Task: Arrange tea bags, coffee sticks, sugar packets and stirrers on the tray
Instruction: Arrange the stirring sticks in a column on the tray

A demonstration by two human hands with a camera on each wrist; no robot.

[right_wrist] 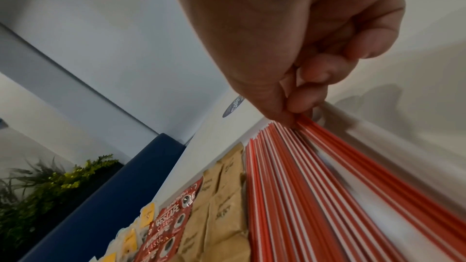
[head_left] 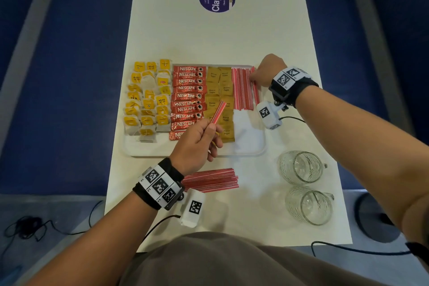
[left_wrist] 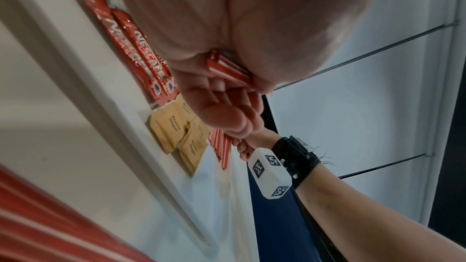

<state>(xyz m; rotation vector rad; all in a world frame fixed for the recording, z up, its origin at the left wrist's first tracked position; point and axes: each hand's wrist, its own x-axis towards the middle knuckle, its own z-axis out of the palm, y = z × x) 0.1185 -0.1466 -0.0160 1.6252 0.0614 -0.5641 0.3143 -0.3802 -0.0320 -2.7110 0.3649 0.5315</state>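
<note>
Stirrers going onto the tray, both hands busy.

Nearest me, a loose stirrer pile [head_left: 210, 180] is lying on the table [head_left: 255, 216]; my left hand [head_left: 195, 146] is pinching a few red-and-white striped stirrers [head_left: 218, 111] over the white tray [head_left: 250, 146]. Farther off, my right hand [head_left: 267, 72] is pressing curled fingertips [right_wrist: 302, 103] on the tray's stirrer row [head_left: 243, 88], possibly pinching one, beside brown sugar packets [head_left: 219, 90], coffee sticks [head_left: 188, 95], tea bags [head_left: 148, 97].

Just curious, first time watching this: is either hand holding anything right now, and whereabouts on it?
The left hand pinches a few red-and-white stirrers by their near end. The right hand pinches the far ends of the stirrers on the tray.
</note>
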